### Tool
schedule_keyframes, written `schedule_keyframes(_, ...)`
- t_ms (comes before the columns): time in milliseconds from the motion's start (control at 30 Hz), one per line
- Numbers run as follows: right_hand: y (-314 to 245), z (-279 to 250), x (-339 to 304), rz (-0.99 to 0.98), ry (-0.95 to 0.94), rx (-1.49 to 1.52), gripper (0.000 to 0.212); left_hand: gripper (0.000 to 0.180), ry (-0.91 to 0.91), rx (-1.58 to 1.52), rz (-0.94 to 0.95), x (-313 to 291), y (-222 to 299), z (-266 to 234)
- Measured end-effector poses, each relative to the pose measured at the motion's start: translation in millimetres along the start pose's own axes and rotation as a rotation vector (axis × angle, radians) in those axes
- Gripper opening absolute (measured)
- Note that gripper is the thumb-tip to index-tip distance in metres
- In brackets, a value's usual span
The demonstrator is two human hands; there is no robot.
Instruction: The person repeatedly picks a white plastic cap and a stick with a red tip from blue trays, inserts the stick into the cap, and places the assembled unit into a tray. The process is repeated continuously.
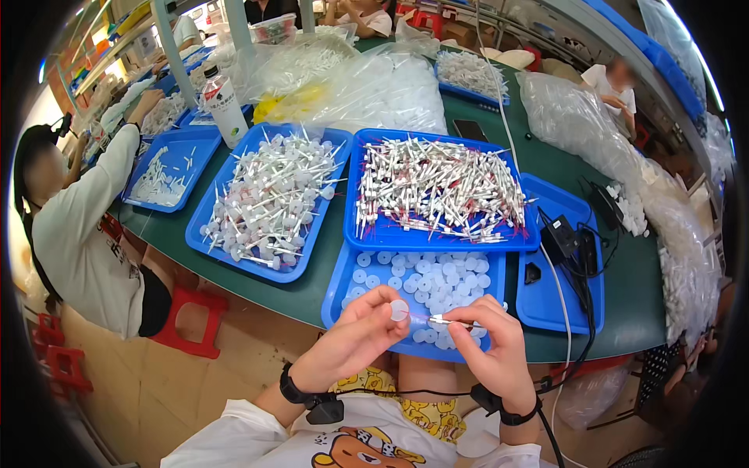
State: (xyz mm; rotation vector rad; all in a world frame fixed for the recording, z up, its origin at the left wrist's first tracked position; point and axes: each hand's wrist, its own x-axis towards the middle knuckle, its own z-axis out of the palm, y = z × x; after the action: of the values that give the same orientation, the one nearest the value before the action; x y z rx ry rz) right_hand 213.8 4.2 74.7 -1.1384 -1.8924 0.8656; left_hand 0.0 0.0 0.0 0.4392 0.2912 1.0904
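Disc, round and translucent, sits pinched at the narrow tips of my left grip. My right grip, also narrow, holds a slim white stick just beside it, both above the blue tray at the counter's near edge.

Small-parts assembly workshop

Just beyond the left hand and right hand, a long green worktable bears blue trays heaped with small white parts. Farther past the grip lie bulging clear plastic bags; left of it, a co-worker sits at the same table on a red plastic stool.
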Motion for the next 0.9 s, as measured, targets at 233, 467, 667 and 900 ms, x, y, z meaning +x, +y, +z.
schedule_keyframes(233, 0.4, -4.4, 1.8, -0.202, 0.043, -0.244, 0.018, 0.025, 0.055, 0.166, 0.048, 1.4, -0.9, 3.6)
schedule_keyframes(467, 3.0, -3.2, 0.0, -0.445, 0.121, -0.445, 0.026, 0.028, -0.016, 0.309, 0.175, 3.9, -4.3, 2.8)
schedule_keyframes(667, 6.5, -2.4, -3.1, -0.529, 0.212, -0.448, 0.031, 0.030, 0.027, 0.373, 0.162, 4.6, -4.6, 0.9)
schedule_keyframes(900, 7.2, -2.7, -6.3, -0.560, 0.230, -0.520, 0.035, 0.030, -0.007, 0.350, 0.182, 4.4, -6.7, -0.4)
